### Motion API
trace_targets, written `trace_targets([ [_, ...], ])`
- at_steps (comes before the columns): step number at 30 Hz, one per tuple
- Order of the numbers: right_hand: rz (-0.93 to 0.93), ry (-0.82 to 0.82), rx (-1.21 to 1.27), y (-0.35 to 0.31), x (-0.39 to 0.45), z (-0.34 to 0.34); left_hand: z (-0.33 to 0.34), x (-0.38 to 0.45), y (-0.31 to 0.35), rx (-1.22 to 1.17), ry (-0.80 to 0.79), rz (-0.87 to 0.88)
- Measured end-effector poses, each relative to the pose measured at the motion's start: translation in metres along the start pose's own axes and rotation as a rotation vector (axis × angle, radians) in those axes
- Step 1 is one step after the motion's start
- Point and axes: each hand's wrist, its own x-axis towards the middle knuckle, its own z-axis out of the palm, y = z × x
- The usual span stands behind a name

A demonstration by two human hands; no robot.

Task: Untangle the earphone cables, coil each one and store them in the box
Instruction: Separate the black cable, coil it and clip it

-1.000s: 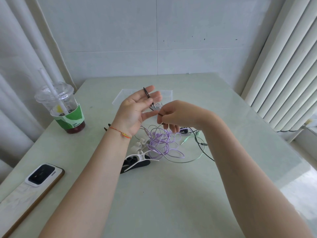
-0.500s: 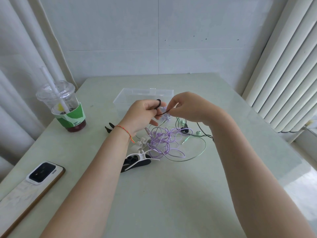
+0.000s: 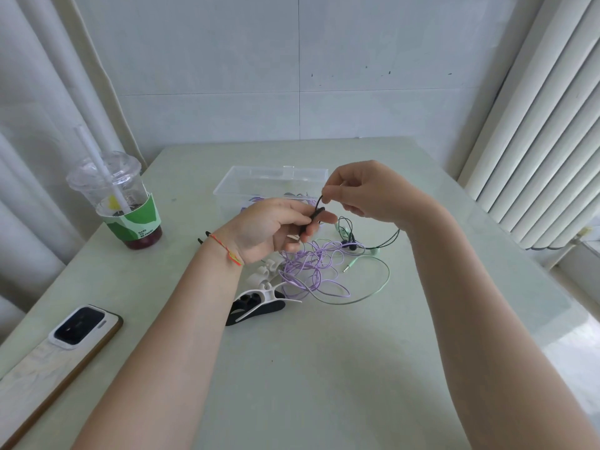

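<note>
fingers point(image 3: 319, 219) of left hand point(image 3: 269, 230) wrapped in black cable point(image 3: 389, 239), right hand point(image 3: 367, 193) pinching it; could snag purple tangle point(image 3: 311, 267) near box point(image 3: 272, 183), loosening coil.

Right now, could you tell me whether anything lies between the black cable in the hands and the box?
Nothing visible does: the black cable is held just in front of the open box, above the table.
</note>
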Motion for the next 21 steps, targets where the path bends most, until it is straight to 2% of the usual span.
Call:
trace_targets([
  [4,-0.025,0.008,0.102,0.002,0.001,0.000,0.001,-0.004,0.004,-0.224,-0.082,0.003],
  [8,-0.017,0.014,0.151,0.004,0.004,0.005,0.000,-0.005,0.006,-0.358,-0.058,0.031],
  [13,0.029,-0.075,0.105,0.005,0.004,0.010,-0.003,-0.004,0.007,-0.582,-0.043,0.112],
  [18,0.066,-0.223,0.030,0.000,0.002,0.024,-0.001,-0.007,0.012,-0.706,0.055,0.185],
  [21,0.065,-0.297,-0.013,-0.005,0.000,0.025,-0.002,-0.005,0.011,-0.642,0.182,0.204],
])
